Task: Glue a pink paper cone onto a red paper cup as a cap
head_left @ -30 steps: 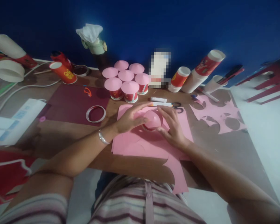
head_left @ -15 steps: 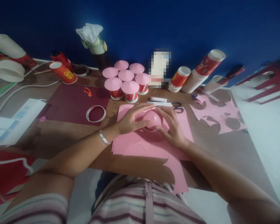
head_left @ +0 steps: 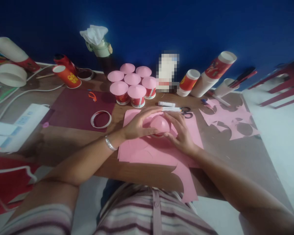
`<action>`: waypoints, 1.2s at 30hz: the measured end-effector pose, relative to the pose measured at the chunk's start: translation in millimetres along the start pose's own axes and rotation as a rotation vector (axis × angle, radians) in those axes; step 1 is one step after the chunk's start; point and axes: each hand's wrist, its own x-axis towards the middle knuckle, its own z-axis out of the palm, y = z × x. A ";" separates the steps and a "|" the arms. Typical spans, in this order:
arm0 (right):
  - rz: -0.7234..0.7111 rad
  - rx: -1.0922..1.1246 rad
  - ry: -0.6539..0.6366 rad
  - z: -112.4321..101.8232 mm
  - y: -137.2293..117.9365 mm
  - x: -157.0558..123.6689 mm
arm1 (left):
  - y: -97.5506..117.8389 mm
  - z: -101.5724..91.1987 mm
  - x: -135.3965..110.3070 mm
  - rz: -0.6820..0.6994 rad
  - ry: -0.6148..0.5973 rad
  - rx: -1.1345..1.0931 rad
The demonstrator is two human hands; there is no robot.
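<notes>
A pink paper cone [head_left: 160,123] sits point-up over a small red cup, of which only a bit of rim shows below it. My left hand [head_left: 139,125] curves round its left side, thumb at the cone's lower edge. From the other side my right hand [head_left: 180,133] cups it, with thumb and fingers at the edge. Both hands rest above a stack of pink paper sheets [head_left: 137,153]. Farther back stands a cluster of several red cups topped with similar pink cones [head_left: 136,91].
Behind the hands lie black-handled scissors [head_left: 187,112], a pen and a white glue stick [head_left: 167,104]. A tape roll [head_left: 93,124] is on the left. Cut pink scraps [head_left: 225,120] lie right, below paper cups [head_left: 189,83] and a pen holder [head_left: 225,88]. A bottle [head_left: 104,49] stands at the wall.
The fingers of my left hand have risen slightly and now cover the left end of the pen by the scissors. The cone and my right hand stay in place.
</notes>
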 end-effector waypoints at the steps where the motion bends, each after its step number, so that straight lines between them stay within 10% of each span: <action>1: 0.002 -0.001 -0.003 0.0 -0.2 -0.1 | -0.5 -0.1 -0.1 0.009 -0.003 0.022; 16: 0.032 -0.016 0.003 -0.1 0.2 -1.7 | 0.9 1.4 0.0 -0.112 0.002 -0.153; 25: 0.051 0.011 0.005 3.1 3.3 -2.4 | 7.2 9.6 37.4 -0.408 0.351 -0.423; 32: 0.050 0.049 0.035 2.2 6.0 -2.4 | 5.1 12.9 64.3 -0.231 0.611 -0.416; 36: 0.051 0.043 0.033 0.7 8.6 -3.3 | 7.8 7.5 54.7 -0.117 0.537 -0.370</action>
